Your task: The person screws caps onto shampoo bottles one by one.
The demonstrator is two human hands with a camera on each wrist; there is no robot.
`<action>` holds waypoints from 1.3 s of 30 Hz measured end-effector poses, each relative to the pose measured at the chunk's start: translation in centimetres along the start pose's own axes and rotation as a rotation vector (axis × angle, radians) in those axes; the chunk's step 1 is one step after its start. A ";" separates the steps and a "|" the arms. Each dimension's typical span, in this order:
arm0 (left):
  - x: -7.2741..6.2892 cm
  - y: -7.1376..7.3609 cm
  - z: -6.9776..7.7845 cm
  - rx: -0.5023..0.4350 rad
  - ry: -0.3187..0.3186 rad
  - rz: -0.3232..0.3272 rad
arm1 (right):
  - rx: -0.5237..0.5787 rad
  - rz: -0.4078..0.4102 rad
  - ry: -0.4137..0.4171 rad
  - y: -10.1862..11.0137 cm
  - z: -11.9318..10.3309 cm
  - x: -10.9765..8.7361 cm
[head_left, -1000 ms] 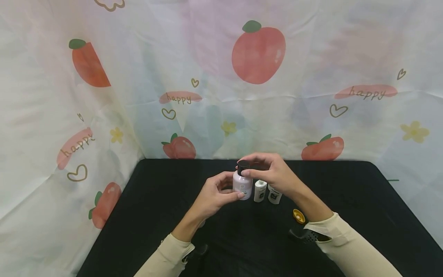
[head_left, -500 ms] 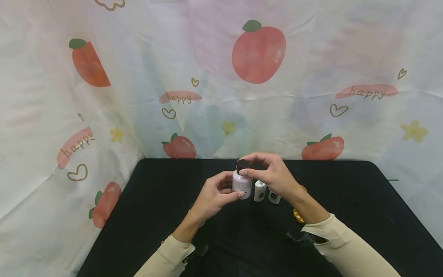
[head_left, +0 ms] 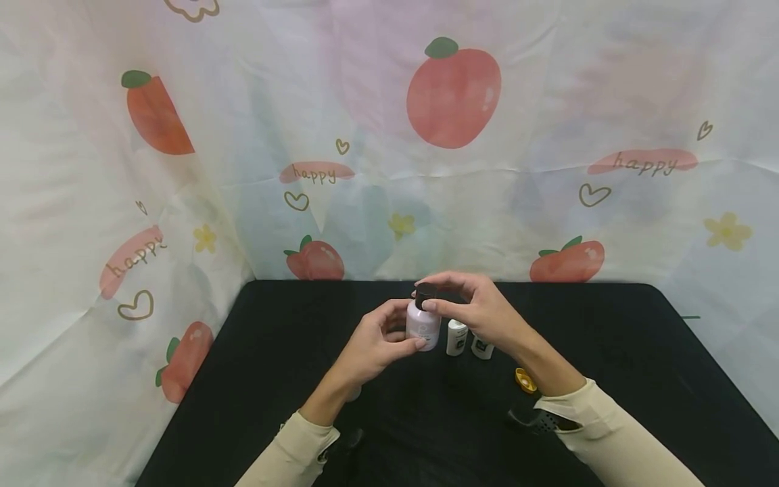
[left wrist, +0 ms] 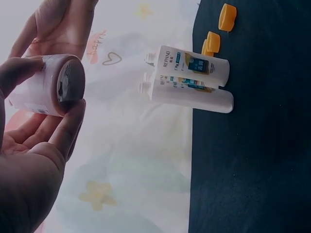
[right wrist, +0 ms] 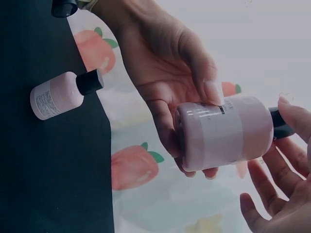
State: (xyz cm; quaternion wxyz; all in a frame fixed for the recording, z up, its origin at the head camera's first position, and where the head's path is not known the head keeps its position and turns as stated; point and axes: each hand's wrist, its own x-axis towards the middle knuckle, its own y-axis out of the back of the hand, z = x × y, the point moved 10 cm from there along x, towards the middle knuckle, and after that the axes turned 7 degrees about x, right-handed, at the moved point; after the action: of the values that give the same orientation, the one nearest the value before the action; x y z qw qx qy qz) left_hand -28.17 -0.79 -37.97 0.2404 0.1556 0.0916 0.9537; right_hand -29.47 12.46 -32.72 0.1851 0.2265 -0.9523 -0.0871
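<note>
In the head view the right hand [head_left: 487,308] hides the top of one white bottle [head_left: 483,349]; the left forearm [head_left: 329,398] covers most of a pale thing [head_left: 353,393] — too little shows to name it; print on the held bottle [head_left: 422,325] is too small to read; both sleeves [head_left: 621,433] run off the bottom edge; the right wrist view crops that hand on the right — and a black object [right wrist: 64,7] at the top.

Soft, even light fills the head view, brightening the fruit-print curtain [head_left: 365,101] and leaving small lettering blurred. Both wrist views are dimmer: in the left, the left hand [left wrist: 36,158] darkens toward eight o'clock; in the right, glare streaks the black-capped pink bottle [right wrist: 226,136] and the curtain washes out toward one o'clock.
</note>
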 end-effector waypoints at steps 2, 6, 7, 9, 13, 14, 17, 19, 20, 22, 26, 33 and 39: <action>0.0 -0.1 0.0 -0.002 0.001 -0.009 | -0.001 0.004 -0.009 0.1 -0.1 -0.1; 0.0 -0.1 -0.2 0.000 0.016 -0.007 | -0.010 0.010 -0.019 0.1 -0.2 -0.2; -0.1 -0.1 -0.3 0.001 0.023 -0.003 | -0.012 0.010 -0.019 0.1 -0.2 -0.2; -0.1 -0.1 -0.4 0.006 0.031 0.004 | -0.015 0.009 -0.010 0.0 -0.2 -0.3; -0.2 -0.1 -0.6 0.020 0.033 0.012 | -0.010 0.026 -0.001 0.2 -0.2 -0.3; -0.3 0.0 -0.5 0.027 0.028 0.015 | -0.006 0.032 0.001 0.2 -0.2 -0.3; -0.3 0.0 -0.3 0.039 0.011 0.022 | 0.005 0.060 0.008 0.3 -0.3 -0.3; -0.3 0.0 -0.1 0.047 -0.004 0.029 | 0.006 0.079 0.017 0.3 -0.4 -0.3; -0.3 0.0 0.1 0.053 -0.013 0.035 | 0.005 0.088 0.026 0.3 -0.5 -0.3; -0.3 0.0 0.4 0.062 -0.033 0.051 | 0.003 0.110 0.037 0.3 -0.6 -0.3; -0.4 0.3 1.0 0.092 -0.076 0.102 | 0.000 0.154 0.058 0.3 -0.8 -0.3; -0.5 0.5 1.3 0.159 -0.106 0.157 | -0.040 0.179 0.058 0.3 -0.8 -0.4; -0.3 0.5 0.6 0.173 -0.078 0.143 | -0.111 0.102 0.045 -0.4 -0.8 -0.4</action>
State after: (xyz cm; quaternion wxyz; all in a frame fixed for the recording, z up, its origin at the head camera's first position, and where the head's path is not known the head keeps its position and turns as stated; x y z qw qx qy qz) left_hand -27.91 -1.34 -37.40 0.1607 0.2188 0.1529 0.9502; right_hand -28.65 12.23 -32.21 0.2229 0.1688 -0.9519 -0.1251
